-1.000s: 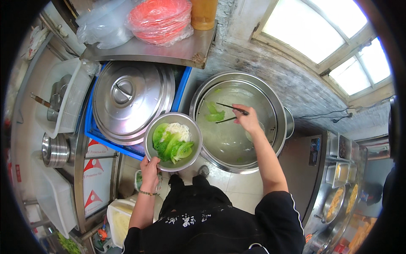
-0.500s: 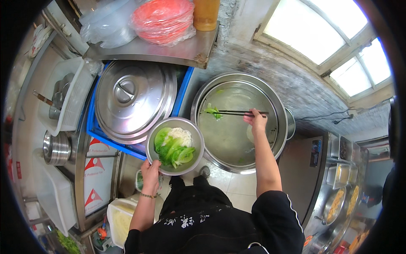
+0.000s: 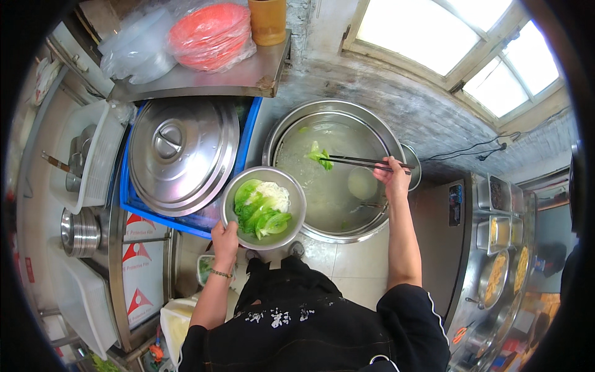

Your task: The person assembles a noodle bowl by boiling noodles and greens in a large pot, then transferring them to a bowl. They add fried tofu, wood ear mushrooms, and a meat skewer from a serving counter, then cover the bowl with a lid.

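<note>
The left hand [image 3: 224, 235] grips the near rim of a steel bowl [image 3: 263, 208] holding noodles and greens, just beside the big pot [image 3: 334, 170] of cloudy water. The right hand [image 3: 392, 177] is closed on dark chopsticks [image 3: 362, 162], whose tips pinch a green leaf [image 3: 319, 155] above the water; whether it is fully clear of the surface is hard to tell from here. To do this lift well, the tips should keep even pressure, let the leaf drip for a moment, and the bowl should sit tight to the pot edge so the carry is short. A covered pot with its lid [image 3: 180, 155] stands to the left.
</note>
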`<state>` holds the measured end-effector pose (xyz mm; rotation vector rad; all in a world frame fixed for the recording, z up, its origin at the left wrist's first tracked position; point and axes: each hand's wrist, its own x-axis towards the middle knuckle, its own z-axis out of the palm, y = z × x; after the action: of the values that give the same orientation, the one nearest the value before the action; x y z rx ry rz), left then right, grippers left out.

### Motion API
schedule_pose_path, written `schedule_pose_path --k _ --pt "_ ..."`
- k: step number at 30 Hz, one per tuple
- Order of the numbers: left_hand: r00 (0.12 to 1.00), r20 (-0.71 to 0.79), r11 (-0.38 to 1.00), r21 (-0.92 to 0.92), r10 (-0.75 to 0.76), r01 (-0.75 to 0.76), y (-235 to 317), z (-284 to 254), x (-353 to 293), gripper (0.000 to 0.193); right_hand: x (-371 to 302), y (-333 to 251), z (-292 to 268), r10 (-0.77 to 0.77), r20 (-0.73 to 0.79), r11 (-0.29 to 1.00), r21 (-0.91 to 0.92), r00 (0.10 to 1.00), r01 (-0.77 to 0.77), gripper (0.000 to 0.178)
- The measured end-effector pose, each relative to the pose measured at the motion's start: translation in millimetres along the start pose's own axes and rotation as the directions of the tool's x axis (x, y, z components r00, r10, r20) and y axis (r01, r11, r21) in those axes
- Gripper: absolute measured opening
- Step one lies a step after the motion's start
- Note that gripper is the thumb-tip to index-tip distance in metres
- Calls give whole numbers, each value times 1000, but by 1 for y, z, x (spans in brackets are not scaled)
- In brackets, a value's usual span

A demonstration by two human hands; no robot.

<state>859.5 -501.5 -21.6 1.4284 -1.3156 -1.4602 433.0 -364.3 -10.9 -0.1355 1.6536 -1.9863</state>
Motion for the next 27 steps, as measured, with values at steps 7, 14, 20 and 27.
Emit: schedule_pose_path --k 7,14,20,27 --pt "992 42 990 -65 -120 123 5 15 -6 13 -10 -18 -17 -8 -31 1000 15 999 9 25" --pt "987 76 988 -49 -139 143 10 27 -9 15 -13 -24 -26 -25 -32 1000 -10 999 24 23" --pt "981 124 984 -81 -151 161 15 43 -8 17 -30 -59 -35 -85 5 995 55 996 85 25" --pt "969 189 979 -95 -157 178 21 68 -7 16 -97 -102 13 -66 303 995 -47 951 84 22"
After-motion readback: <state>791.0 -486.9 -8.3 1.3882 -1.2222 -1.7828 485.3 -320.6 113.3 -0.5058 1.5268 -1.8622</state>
